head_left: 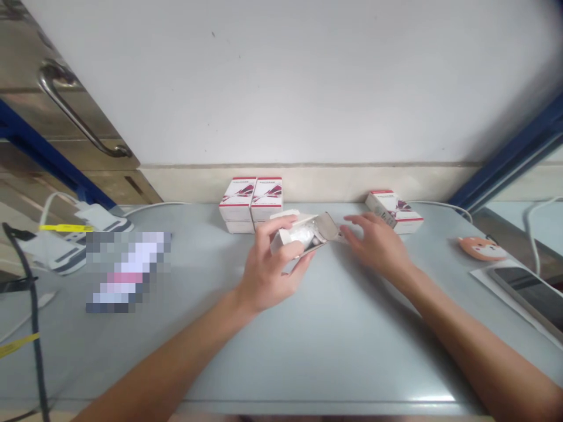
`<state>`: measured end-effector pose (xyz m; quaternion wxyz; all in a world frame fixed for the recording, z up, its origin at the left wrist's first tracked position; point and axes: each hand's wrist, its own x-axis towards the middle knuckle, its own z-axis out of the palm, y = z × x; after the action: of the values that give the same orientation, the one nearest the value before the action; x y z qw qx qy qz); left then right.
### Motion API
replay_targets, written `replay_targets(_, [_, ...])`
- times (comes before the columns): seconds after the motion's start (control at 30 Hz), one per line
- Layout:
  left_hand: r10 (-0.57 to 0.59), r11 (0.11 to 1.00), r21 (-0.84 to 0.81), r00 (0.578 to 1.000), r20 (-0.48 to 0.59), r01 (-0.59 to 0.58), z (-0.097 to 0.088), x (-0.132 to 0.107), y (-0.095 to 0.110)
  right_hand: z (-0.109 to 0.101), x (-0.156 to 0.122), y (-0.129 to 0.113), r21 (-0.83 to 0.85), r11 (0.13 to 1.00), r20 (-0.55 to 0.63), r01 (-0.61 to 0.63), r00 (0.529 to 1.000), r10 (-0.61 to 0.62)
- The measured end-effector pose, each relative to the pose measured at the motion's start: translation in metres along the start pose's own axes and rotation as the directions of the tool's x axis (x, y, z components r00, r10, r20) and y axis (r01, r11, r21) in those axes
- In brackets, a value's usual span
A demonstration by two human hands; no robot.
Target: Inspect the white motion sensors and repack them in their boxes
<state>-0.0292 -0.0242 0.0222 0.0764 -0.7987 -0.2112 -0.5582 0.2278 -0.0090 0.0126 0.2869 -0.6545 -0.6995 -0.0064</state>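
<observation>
My left hand (269,271) is closed round a small white carton (294,235), tilted with its end flaps open toward the right. A white item in clear plastic shows inside the opening. My right hand (375,241) hovers just right of the carton's open flap (329,227), fingers spread and lying flat over the grey table (334,340), holding nothing. Both forearms reach in from the near edge.
Stacked red-and-white boxes (251,204) stand against the back wall, and one more box (394,212) lies behind my right hand. A scanner device with cables (65,243) sits at left, an orange cartoon-face object (481,248) and a tablet (530,293) at right.
</observation>
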Motion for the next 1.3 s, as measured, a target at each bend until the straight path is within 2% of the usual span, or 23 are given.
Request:
replay_targets(0.03, [0.004,1.000,0.002,1.000,0.012,-0.004,0.000,0.000,0.000,-0.006,-0.002,-0.006,0.044,0.998,-0.112,0.049,0.993,-0.043])
replay_targets(0.07, [0.010,1.000,0.004,1.000,0.026,-0.010,0.000,0.000,0.000,-0.013,-0.005,-0.014,0.083,0.988,-0.242,0.131,0.964,-0.107])
replay_targets(0.1, [0.019,1.000,0.007,0.999,0.039,-0.019,0.000,0.000,0.001,-0.020,-0.008,-0.022,0.110,0.960,-0.368,0.256,0.908,-0.200])
replay_targets(0.17, [0.043,0.999,0.014,0.998,0.056,-0.044,0.001,-0.001,0.002,-0.032,-0.017,-0.037,0.027,0.863,-0.555,0.505,0.726,-0.407])
replay_targets(0.2, [0.058,0.998,0.015,0.997,0.060,-0.059,0.001,-0.001,0.003,-0.037,-0.022,-0.043,-0.040,0.805,-0.575,0.592,0.645,-0.503])
replay_targets(0.23, [0.073,0.997,0.014,0.995,0.061,-0.074,0.001,-0.001,0.004,-0.039,-0.026,-0.047,-0.089,0.756,-0.552,0.648,0.600,-0.580])
replay_targets(0.27, [0.091,0.996,0.012,0.994,0.062,-0.092,0.001,-0.001,0.005,-0.040,-0.028,-0.049,-0.121,0.718,-0.499,0.686,0.583,-0.641])
replay_targets(0.33, [0.123,0.992,0.007,0.990,0.070,-0.124,0.001,0.000,0.006,-0.038,-0.029,-0.048,-0.123,0.688,-0.352,0.716,0.617,-0.704])
replay_targets(0.4, [0.132,0.991,0.004,0.988,0.082,-0.133,0.001,0.000,0.006,-0.035,-0.025,-0.041,-0.091,0.694,-0.229,0.714,0.663,-0.713])
replay_targets(0.47, [0.117,0.993,0.007,0.988,0.096,-0.118,0.000,0.001,0.005,-0.035,-0.020,-0.034,-0.067,0.696,-0.156,0.715,0.681,-0.715])
replay_targets(0.53, [0.092,0.996,0.015,0.991,0.095,-0.094,0.000,0.002,0.004,-0.037,-0.015,-0.030,-0.062,0.693,-0.135,0.718,0.682,-0.719])
replay_targets(0.8, [0.044,0.999,0.006,0.996,0.075,-0.044,-0.003,0.005,0.001,-0.039,-0.014,-0.036,-0.048,0.742,-0.208,0.669,0.720,-0.662])
replay_targets(0.87, [0.035,0.999,0.012,0.997,0.073,-0.036,-0.003,0.005,0.000,-0.039,-0.014,-0.036,-0.038,0.734,-0.220,0.678,0.711,-0.668])
replay_targets(1.0, [0.028,0.999,0.021,0.997,0.068,-0.030,-0.003,0.005,0.000,-0.039,-0.014,-0.032,-0.094,0.688,-0.224,0.719,0.658,-0.719])
replay_targets(1.13, [0.027,0.999,0.032,0.997,0.076,-0.030,-0.004,0.005,-0.001,-0.036,-0.018,-0.028,-0.103,0.696,-0.240,0.711,0.661,-0.711])
replay_targets(1.23, [0.019,0.999,0.042,0.997,0.072,-0.022,-0.005,0.006,-0.001,-0.037,-0.018,-0.026,-0.059,0.715,-0.387,0.697,0.644,-0.660])
replay_targets(1.3, [0.002,0.999,0.043,0.998,0.069,-0.005,-0.005,0.007,-0.001,-0.037,-0.013,-0.023,-0.021,0.783,-0.515,0.622,0.664,-0.542])
